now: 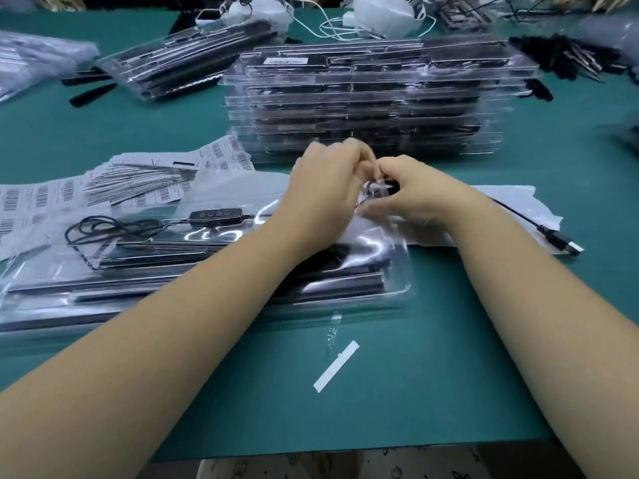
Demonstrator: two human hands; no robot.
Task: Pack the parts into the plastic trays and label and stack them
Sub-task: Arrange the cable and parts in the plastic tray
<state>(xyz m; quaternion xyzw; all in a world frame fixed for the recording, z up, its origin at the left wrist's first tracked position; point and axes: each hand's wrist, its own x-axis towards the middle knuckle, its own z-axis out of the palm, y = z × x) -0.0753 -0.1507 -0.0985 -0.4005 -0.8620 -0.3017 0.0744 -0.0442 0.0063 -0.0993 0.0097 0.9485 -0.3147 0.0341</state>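
My left hand point(325, 188) and my right hand point(411, 195) meet over the far right end of a clear plastic tray point(397, 292). Both have curled fingers pinching a small black part of the cable point(380, 188), partly hidden between them. The tray holds long black bars point(166, 257) and a black cable with a button controller point(209, 215). The cable's USB plug point(567, 245) lies on the mat to the right. Behind my hands stands a tall stack of filled trays point(363, 98) with a label point(285, 60) on top. Barcode label sheets point(103, 188) lie at the left.
More filled trays point(179, 63) lie at the back left, loose black parts point(567, 60) at the back right, white cables point(339, 25) at the back. A white strip point(337, 366) lies on the green mat point(449, 375) in front of me. Another person's hand point(594, 0) shows at top right.
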